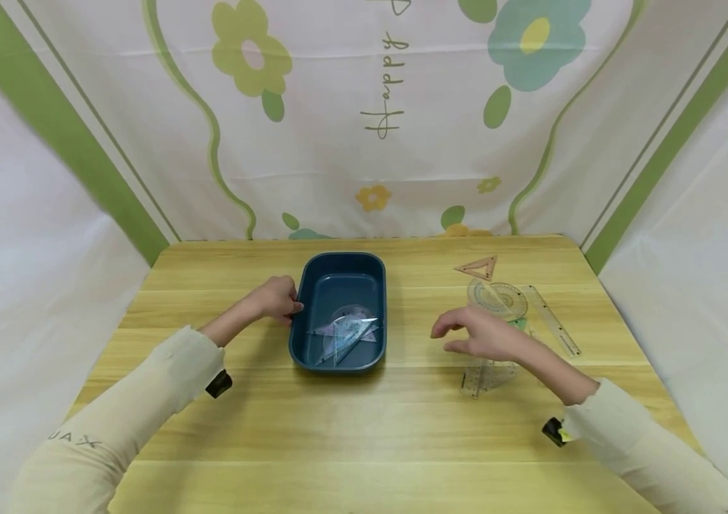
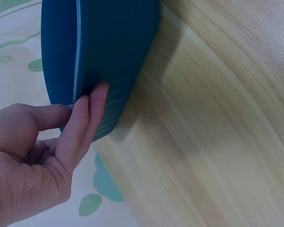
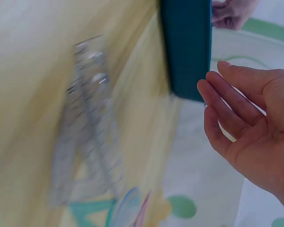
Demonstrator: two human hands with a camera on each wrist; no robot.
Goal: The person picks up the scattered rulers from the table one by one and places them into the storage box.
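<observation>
"Tub (image 1: 347, 289) first: where does it stand?"

"On the wooden table (image 1: 364, 428), near the middle, in front of the flowered cloth (image 1: 312, 143). On its floor, at the end nearer me, a loose heap of clear, bluish pieces (image 1: 351, 335) lies overlapping."

"And your left hand (image 1: 280, 296)?"

"It's at the tub's left side, pinching the rim, with the fingers against the outer wall."

"The other one?"

"My right hand (image 1: 481, 333) hangs over the table to the right of the tub, apart from it. Its fingers are loosely bent and the thumb stands off from them."

"What lies around that one?"

"Beyond it, a reddish triangle (image 1: 464, 268), with a rounded protractor (image 1: 510, 295) a little nearer me. A long ruler (image 1: 553, 321) slants farther to the right. A green piece (image 1: 518, 323) is partly hidden behind my right hand, and on my side of it some clear marked pieces (image 1: 478, 378) overlap."

"How many of those?"

"I can't tell; their see-through edges run together."
</observation>
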